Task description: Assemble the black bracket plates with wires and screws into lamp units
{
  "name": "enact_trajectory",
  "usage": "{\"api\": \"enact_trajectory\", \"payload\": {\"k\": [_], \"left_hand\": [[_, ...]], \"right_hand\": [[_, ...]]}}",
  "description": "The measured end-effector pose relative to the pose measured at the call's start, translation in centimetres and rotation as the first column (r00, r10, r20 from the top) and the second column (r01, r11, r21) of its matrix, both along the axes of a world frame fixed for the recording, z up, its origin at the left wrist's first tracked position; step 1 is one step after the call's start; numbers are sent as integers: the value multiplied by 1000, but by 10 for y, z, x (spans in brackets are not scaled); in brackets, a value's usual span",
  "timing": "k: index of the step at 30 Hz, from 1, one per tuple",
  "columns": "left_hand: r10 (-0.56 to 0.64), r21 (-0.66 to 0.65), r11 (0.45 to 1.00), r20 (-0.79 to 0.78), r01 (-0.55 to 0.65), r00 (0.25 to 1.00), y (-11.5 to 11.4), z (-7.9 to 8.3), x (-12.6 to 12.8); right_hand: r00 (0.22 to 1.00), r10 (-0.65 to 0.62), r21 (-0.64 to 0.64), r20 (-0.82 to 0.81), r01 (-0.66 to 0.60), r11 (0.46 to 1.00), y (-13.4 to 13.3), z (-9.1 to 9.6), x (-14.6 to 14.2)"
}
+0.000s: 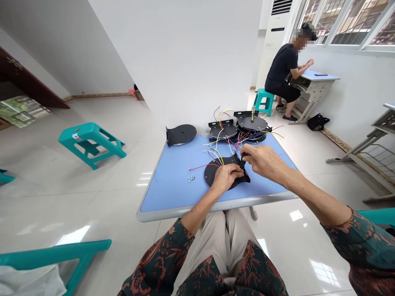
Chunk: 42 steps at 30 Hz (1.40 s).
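On the blue table [166,176] lies a black round plate [211,176] with an upright slotted bracket along its right side and coloured wires rising from its middle. My right hand [262,159] is closed around the dark handle of what looks like a screwdriver [243,159], held upright at the bracket. Lower down, my left hand [226,176] rests across the plate, its fingertips pinched together by the tool's lower end; whatever they hold is hidden. Several small shiny screws or nuts [191,179] lie left of the plate, near the end of a red wire [202,166].
More wired plates [224,130] stand at the table's back, with a stack [251,123] to their right. Another plate [182,135] sits at the back left corner. Teal stools [89,142] stand on the floor. A person [282,68] sits at a far desk [321,82].
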<state>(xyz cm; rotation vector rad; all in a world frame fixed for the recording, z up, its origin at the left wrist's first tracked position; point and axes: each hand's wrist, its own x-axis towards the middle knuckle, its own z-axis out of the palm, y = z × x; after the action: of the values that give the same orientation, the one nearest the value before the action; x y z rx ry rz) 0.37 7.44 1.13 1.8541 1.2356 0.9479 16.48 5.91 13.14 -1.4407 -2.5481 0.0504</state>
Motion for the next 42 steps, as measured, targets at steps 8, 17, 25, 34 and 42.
{"api": "enact_trajectory", "payload": {"k": [8,17,25,34,42], "left_hand": [[-60,45,997,-36,62,998,-1,1,-2],[-33,66,997,-105,40,994,-4,8,0],[-3,63,998,-138,12,990,-5,10,1],[-30,82,996,-145,42,989,-4,8,-1],[-19,82,996,-149,31,989,-2,4,0]], "right_hand": [[936,-311,114,163,295,949,-9,2,-22],[986,40,70,-163,-29,997,8,-21,5],[921,-380,197,91,357,913,-7,-24,-17],[967,-86,56,-240,103,993,9,-40,4],[900,-349,94,-263,384,919,1,-53,-10]]}}
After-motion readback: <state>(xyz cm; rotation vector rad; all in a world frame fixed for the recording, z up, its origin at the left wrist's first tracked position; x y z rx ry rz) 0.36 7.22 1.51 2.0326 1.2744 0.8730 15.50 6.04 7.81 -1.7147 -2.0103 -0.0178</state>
